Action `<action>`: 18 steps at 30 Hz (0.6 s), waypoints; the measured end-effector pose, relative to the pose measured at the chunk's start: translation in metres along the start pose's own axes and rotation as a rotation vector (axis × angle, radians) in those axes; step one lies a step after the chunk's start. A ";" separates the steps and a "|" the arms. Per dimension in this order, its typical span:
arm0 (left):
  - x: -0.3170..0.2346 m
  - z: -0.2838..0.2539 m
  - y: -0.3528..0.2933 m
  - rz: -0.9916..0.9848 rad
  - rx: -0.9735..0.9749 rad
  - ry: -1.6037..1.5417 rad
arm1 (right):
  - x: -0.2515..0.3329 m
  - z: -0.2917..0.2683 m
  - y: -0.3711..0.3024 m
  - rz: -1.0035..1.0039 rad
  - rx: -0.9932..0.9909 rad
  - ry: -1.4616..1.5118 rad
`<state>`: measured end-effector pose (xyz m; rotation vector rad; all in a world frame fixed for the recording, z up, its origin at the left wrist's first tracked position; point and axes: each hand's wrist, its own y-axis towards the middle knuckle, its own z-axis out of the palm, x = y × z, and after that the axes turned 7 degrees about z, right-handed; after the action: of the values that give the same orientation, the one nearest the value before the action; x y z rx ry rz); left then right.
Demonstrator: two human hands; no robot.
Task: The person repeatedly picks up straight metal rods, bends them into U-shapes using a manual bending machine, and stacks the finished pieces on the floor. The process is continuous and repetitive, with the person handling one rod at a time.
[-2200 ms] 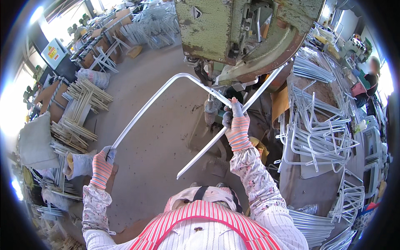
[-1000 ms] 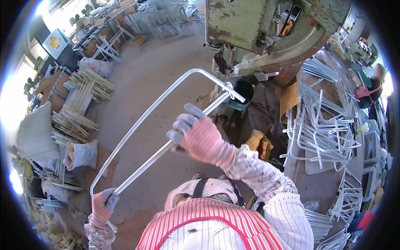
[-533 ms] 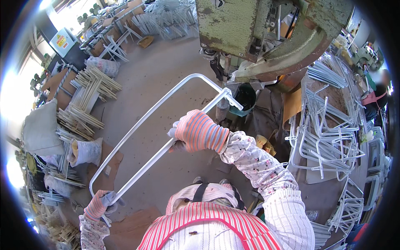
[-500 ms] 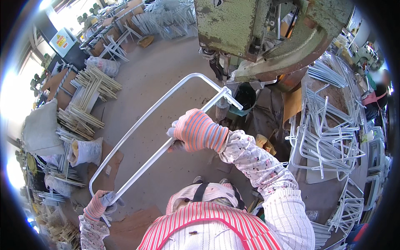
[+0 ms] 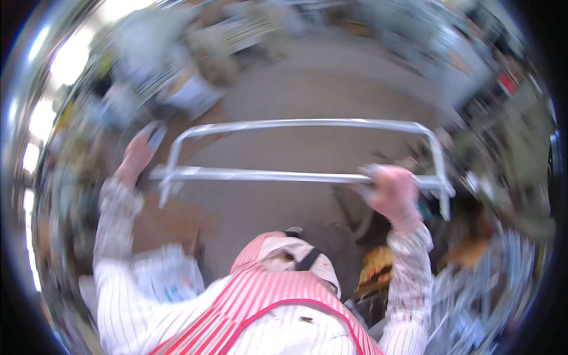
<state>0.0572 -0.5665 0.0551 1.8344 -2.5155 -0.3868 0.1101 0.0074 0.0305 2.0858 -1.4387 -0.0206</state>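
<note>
A white metal tube frame [image 5: 307, 123], a long U-shape with a straight crossbar [image 5: 266, 175] joining its legs, hangs level in front of me. My right hand [image 5: 391, 192], in a striped knit glove, is closed around the crossbar near its right end. Off the frame's left end, my left hand [image 5: 139, 151] is raised with its fingers stretched out, touching nothing that I can see. Motion blurs both gloves. Short leg ends stick out below the crossbar on both sides.
Blurred bundles of metal tubes [image 5: 242, 32] lie beyond a white sack [image 5: 188, 92] at the far left. At lower right is a heap of pale tubes [image 5: 485, 296]. Brown cardboard [image 5: 171, 225] lies on the floor, with a white bag [image 5: 168, 275] nearer me. Greenish machinery [image 5: 503, 148] stands at right.
My view has swung left, putting the machine at the right. The frame has gone from slanted to level. My left hand has let go of it; my right hand still grips the crossbar.
</note>
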 end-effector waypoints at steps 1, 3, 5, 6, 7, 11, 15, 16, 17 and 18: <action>0.043 0.007 -0.022 -0.199 0.084 -0.285 | -0.007 0.015 -0.006 -0.195 -0.334 -0.102; 0.088 0.046 -0.073 -0.681 0.176 -1.247 | -0.002 0.017 -0.001 -0.093 -0.090 -0.035; 0.036 0.072 -0.068 -0.938 0.093 -1.433 | -0.003 0.020 -0.001 0.024 0.064 -0.052; 0.006 0.065 -0.063 -0.942 0.124 -1.420 | 0.000 0.019 0.000 0.032 0.108 -0.073; -0.015 0.054 -0.063 -0.943 0.164 -1.408 | 0.003 0.018 0.000 0.048 0.154 -0.098; -0.025 0.049 -0.061 -0.772 -0.030 -1.746 | 0.005 0.021 0.008 0.047 0.109 -0.021; -0.038 0.022 0.009 -0.715 -0.063 -1.633 | -0.015 0.020 -0.002 -0.218 -0.244 -0.250; -0.052 -0.008 -0.001 -0.905 -0.057 -1.563 | -0.016 0.016 0.007 -0.191 -0.138 -0.186; -0.050 0.007 0.023 -1.027 0.055 -1.563 | -0.018 0.019 0.000 -0.063 -0.120 -0.217; -0.023 0.016 -0.002 -0.954 -0.062 -1.507 | -0.004 0.009 0.022 -0.044 -0.079 -0.174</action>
<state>0.0643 -0.5422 0.0422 3.2437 -1.3503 -2.5362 0.0872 0.0013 0.0323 2.0920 -1.4673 -0.2778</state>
